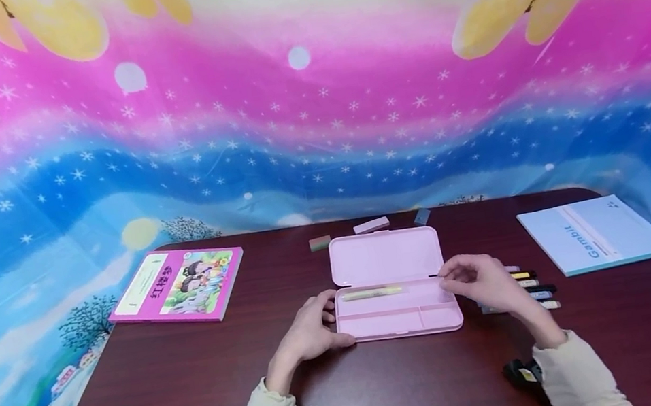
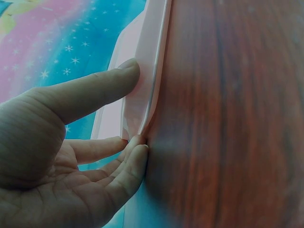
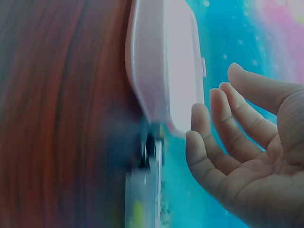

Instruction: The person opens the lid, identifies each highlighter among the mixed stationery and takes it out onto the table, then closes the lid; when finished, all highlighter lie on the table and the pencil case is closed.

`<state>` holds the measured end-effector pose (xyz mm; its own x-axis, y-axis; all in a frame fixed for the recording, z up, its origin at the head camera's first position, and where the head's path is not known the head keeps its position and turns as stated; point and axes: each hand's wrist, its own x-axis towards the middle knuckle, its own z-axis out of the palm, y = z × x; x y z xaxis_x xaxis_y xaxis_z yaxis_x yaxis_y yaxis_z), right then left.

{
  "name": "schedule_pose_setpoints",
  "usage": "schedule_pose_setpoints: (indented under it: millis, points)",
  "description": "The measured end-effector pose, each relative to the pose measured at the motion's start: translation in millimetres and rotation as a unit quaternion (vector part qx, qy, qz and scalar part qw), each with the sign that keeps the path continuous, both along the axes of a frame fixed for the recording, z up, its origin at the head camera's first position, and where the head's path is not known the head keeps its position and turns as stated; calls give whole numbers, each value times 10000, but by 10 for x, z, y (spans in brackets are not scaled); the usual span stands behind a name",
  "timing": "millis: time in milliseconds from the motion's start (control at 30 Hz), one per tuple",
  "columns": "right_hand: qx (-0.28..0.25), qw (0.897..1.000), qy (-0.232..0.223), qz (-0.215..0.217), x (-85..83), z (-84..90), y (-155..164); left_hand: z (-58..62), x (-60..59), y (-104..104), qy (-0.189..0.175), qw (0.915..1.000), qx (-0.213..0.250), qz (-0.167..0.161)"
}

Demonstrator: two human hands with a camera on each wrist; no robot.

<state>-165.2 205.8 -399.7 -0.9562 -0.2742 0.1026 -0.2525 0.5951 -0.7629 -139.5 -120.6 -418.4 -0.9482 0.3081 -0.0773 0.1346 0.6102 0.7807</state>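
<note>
A pink pencil case [image 1: 378, 325] lies with its lid raised on the table, a pale yellow highlighter [image 1: 370, 294] in its rear compartment. My left hand [image 1: 311, 332] holds the case's front left corner; in the left wrist view, the thumb [image 2: 102, 88] lies along the front wall and the fingers are at the corner. Above the case's right side hovers my right hand [image 1: 484, 281], fingers loosely bent. The right wrist view shows those fingers [image 3: 228, 128] apart with nothing between them. Several markers [image 1: 544, 295] lie to the right of the case, partly hidden by that hand.
Behind the case are a two-toned eraser [image 1: 320, 243], a pale pink block [image 1: 371, 225] and a grey-blue block [image 1: 422, 217]. A pink book [image 1: 179, 287] lies at the left, a light blue book [image 1: 598, 233] at the right. A printed cloth [image 1: 316, 129] hangs behind the table.
</note>
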Motion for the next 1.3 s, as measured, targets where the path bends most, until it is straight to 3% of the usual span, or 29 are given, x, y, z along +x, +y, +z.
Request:
schedule_pose_setpoints:
  millis: [367, 933, 1300]
  points:
    - [310, 9978, 102, 580, -111, -77, -369, -9, 24, -30, -22, 10000, 38, 67]
    - [985, 9921, 157, 757, -146, -55, -591, -1, 6, -1, 11, 10000, 45, 13]
    - [1758, 9823, 163, 620, -185, -40, -755, 0, -8, -9, 80, 10000, 26, -10]
